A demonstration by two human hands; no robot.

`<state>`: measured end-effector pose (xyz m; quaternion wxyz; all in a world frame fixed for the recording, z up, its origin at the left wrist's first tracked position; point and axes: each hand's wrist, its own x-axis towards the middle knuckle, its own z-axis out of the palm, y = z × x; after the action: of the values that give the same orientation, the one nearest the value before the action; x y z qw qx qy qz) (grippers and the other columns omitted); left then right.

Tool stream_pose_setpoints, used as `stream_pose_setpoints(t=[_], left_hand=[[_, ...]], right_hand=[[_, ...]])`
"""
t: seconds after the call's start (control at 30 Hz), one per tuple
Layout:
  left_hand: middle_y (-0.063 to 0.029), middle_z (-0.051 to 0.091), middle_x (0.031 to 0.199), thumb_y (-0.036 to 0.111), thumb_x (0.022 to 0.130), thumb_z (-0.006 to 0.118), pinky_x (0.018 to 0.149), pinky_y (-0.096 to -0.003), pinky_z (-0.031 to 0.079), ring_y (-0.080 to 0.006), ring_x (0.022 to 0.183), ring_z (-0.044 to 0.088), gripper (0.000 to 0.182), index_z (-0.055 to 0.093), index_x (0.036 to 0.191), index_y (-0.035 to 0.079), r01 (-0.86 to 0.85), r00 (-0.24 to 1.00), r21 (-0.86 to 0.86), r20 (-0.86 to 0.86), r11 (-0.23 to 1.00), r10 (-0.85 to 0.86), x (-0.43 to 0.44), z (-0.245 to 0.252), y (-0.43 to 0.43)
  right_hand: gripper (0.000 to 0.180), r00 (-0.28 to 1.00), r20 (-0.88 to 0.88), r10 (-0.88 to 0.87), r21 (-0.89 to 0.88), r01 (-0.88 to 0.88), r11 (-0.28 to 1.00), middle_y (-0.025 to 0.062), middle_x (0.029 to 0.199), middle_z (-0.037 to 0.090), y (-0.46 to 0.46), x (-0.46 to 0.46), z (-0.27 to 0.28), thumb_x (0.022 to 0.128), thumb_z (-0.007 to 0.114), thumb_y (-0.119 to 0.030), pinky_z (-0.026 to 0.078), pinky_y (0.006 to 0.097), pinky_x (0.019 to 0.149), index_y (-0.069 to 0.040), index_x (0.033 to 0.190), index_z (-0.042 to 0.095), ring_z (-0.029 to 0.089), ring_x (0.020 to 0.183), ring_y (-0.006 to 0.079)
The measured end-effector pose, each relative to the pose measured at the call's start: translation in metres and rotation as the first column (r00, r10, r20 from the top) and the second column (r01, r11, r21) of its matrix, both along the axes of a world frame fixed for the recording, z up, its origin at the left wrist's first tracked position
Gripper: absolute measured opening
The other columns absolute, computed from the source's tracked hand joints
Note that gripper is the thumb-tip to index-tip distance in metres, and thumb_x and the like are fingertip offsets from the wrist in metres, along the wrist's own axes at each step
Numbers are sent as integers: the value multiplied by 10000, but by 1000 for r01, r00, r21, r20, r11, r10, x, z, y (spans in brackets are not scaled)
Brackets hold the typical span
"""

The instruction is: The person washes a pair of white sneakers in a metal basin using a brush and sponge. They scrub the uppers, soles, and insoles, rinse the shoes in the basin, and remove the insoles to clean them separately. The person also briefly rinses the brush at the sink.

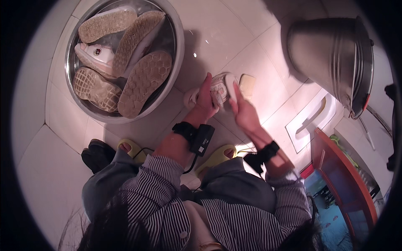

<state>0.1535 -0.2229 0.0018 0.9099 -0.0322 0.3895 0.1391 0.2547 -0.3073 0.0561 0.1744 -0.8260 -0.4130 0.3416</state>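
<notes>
A white and pink shoe (pixel 219 89) is just above the floor tiles or on them; I cannot tell which. My left hand (pixel 207 98) grips it, thumb up, and covers part of its side. Against the right part of the shoe is a white oblong brush (pixel 231 85), its bristles hidden. My right hand (pixel 245 111) is shut on the brush from the right. Just beyond the brush lies a pale yellow block (pixel 248 85), likely soap, on the tiles.
At the upper left, a round metal basin (pixel 179 50) holds several wet shoes (pixel 145 84) in water, most soles up. A metal bucket (pixel 317 50) with a wire handle stands at right. Below it are a white floor fixture (pixel 301 131) and a reddish-brown door (pixel 342 175). Black footwear (pixel 99 153) lies at left.
</notes>
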Motion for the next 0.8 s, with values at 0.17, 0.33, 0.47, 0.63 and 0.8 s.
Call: stream_pose_setpoints(t=[0.17, 0.33, 0.47, 0.63, 0.8], left_hand=[[-84, 633, 1039, 548, 929, 404, 870, -306, 479, -187, 965, 605, 591, 567, 1119, 13, 38, 999, 4, -22, 999, -38, 0, -3, 0], [-107, 619, 1098, 551, 934, 381, 921, -326, 453, -214, 1004, 600, 621, 540, 1162, -4, 75, 997, -60, -20, 995, -76, -2, -3, 3], [-125, 603, 1139, 548, 937, 374, 952, -344, 442, -230, 1041, 589, 637, 518, 1190, -19, 96, 994, 12, -58, 995, -95, -1, 2, 3], [-126, 588, 1163, 516, 948, 381, 952, -343, 444, -230, 1059, 580, 602, 512, 1198, -16, 21, 1000, -24, -8, 999, -22, 1, 7, 2], [-127, 583, 1169, 526, 944, 378, 958, -345, 441, -235, 1063, 578, 617, 503, 1208, -18, 0, 999, 43, -48, 999, 2, 1, 8, 0]], right_hand=[[562, 998, -4, -64, -254, 61, 965, 274, 910, 624, 30, 11, 13, 956, 434, -303, 478, 436, 774, -153, 1453, 220, 605, 876, 428], [561, 982, -54, -178, -165, 167, 972, 257, 868, 624, -7, 8, -1, 951, 428, -304, 473, 452, 709, -126, 1444, 229, 604, 801, 421], [572, 975, -76, -210, -135, 199, 971, 252, 859, 628, -24, 10, -25, 955, 429, -316, 477, 443, 703, -118, 1449, 217, 603, 795, 426], [562, 979, -45, -199, -95, 194, 976, 241, 881, 635, -18, 0, -11, 954, 433, -301, 480, 443, 730, -115, 1444, 231, 611, 820, 415], [552, 978, -33, -205, -22, 205, 979, 202, 798, 638, -21, -1, -16, 952, 440, -278, 482, 423, 702, -96, 1434, 243, 624, 767, 367]])
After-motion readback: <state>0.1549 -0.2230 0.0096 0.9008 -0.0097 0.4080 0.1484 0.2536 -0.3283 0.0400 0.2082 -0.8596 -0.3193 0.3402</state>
